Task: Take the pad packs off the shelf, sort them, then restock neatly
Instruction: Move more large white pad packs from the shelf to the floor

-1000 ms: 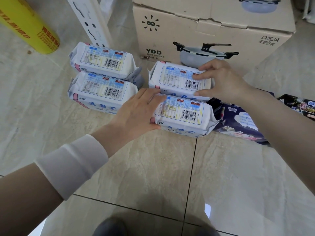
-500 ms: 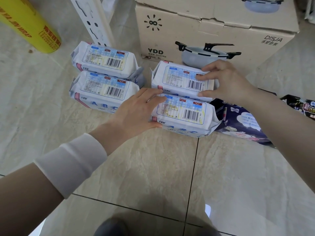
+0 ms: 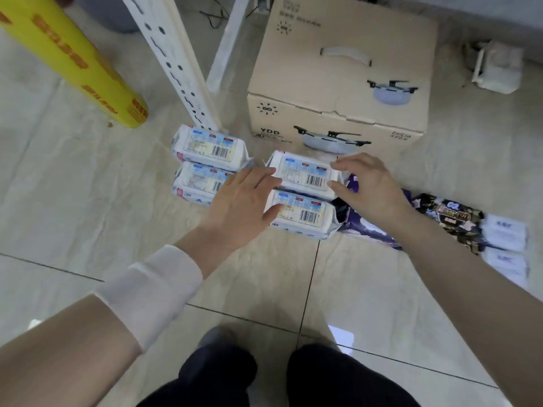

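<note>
Head view, steeply downward (close)

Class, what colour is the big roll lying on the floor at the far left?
The roll is yellow with red lettering, seen best in the head view.

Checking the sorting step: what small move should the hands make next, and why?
Probably pinch the far pack between the hands by its ends and square it against the near pack: the left hand and right hand flank it, fingers open, nothing gripped.
</note>
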Tool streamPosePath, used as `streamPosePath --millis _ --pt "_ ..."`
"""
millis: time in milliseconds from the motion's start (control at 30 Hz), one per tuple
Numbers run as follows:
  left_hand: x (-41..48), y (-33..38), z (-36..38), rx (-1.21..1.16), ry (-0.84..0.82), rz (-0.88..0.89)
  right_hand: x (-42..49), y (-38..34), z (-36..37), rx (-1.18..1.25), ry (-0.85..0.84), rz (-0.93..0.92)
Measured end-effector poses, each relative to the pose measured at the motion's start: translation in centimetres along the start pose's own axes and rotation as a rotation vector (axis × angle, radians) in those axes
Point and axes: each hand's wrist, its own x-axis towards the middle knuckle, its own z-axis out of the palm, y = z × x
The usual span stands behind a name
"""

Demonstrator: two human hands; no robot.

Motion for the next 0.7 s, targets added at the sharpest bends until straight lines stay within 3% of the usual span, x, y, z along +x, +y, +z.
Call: streamPosePath --millis 100,300,500,700 --pt "-1.6 3.3 -6.2 0.038 -0.117 -0.098 -2.5 -4.2 -4.8 -0.049 -0.011 0.036" --pt "-5.8 11.3 -21.1 0.096 -0.176 -0.114 -8.5 -12.5 -18.5 -0.066 -0.069 0.035" --pt "-8.4 20.0 -35.9 -0.025 -0.042 -0.18 -14.3 -20.1 -33.7 0.018 0.059 0.142" --pt "-10.0 24.7 -45.0 -0.044 0.04 -0.139 -19.0 -25.0 -41.6 -0.046 0.174 0.143"
